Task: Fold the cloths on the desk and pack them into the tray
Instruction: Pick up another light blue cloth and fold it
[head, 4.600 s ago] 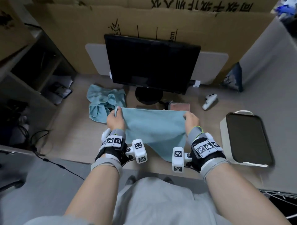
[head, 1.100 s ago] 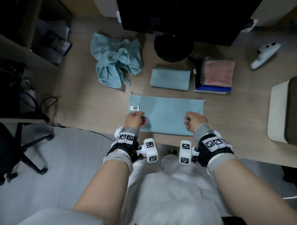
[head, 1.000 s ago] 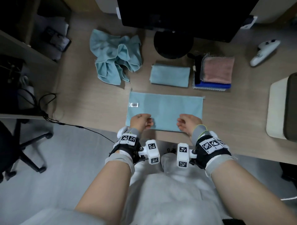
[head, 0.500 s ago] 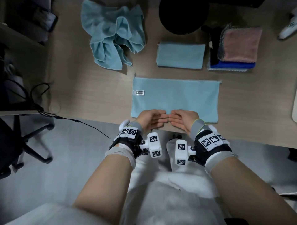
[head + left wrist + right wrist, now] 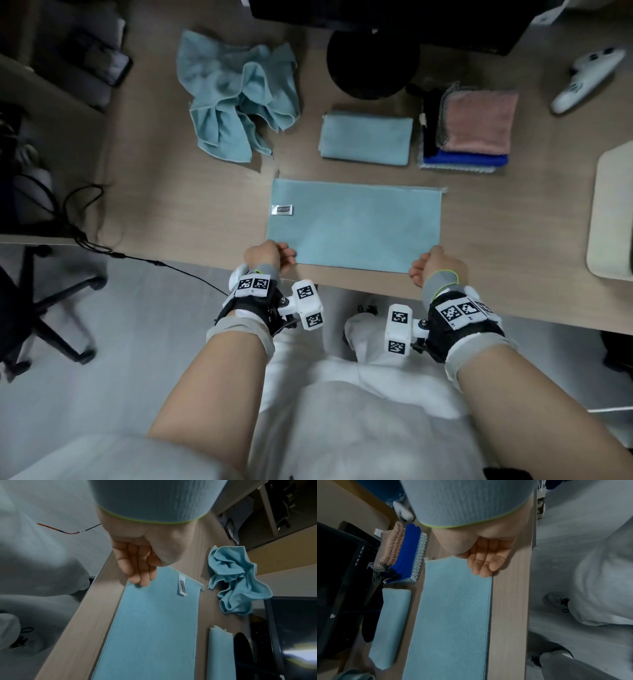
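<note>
A light blue cloth point(image 5: 354, 224), folded in half with a white label near its left end, lies flat near the desk's front edge. My left hand point(image 5: 274, 255) has its curled fingers on the near-left corner of the cloth point(image 5: 154, 622) and pinches it, fingertips point(image 5: 140, 581) down on the fabric. My right hand point(image 5: 430, 265) pinches the near-right corner of the cloth point(image 5: 453, 615) in the same way, fingertips point(image 5: 483, 572) at the edge. The thumbs are hidden in the wrist views. A sliver of the pale tray point(image 5: 613, 212) shows at the right edge.
Behind the flat cloth lie a crumpled blue cloth point(image 5: 236, 99), a small folded blue cloth point(image 5: 366, 138) and a stack topped by a pink cloth point(image 5: 476, 125). The monitor base point(image 5: 373, 65) and a white controller point(image 5: 589, 78) stand further back. A cable point(image 5: 164, 265) hangs at the left.
The cloth was laid folded on the desk. Both hands met at the middle of its near edge, then slid apart along that edge to the two near corners.
</note>
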Motion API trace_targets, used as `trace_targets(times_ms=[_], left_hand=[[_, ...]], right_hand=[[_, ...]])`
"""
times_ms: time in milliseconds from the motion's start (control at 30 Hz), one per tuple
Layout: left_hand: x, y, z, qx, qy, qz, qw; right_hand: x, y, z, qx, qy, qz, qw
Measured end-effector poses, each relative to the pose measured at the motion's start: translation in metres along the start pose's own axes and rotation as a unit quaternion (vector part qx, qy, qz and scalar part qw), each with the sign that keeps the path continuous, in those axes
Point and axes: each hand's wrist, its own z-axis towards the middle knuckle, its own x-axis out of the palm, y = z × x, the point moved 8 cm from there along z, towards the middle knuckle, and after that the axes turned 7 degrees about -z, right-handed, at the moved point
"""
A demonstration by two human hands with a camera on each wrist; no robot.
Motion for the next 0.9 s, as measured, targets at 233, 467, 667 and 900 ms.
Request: trace_targets(times_ms=[233, 467, 667, 900], left_hand=[[0.006, 0.000, -0.027, 0.033, -0.003, -0.001, 0.999], [0.065, 0.002, -0.059, 0.027, 0.136, -0.019, 0.990], [0.097, 0.022, -0.066, 0.000, 0.238, 0.041, 0.970], [0.109, 0.020, -0.067, 0.009, 0.273, 0.108, 0.956]], right_hand=[[-0.044, 0.022, 0.008, -0.037, -0.046, -0.227, 0.972], [-0.022, 0.059, -0.014, -0.125, 0.018, -0.284, 0.950], [-0.002, 0.066, -0.012, -0.141, 0.069, -0.254, 0.954], [0.000, 0.076, -0.009, -0.159, 0.074, -0.194, 0.965]])
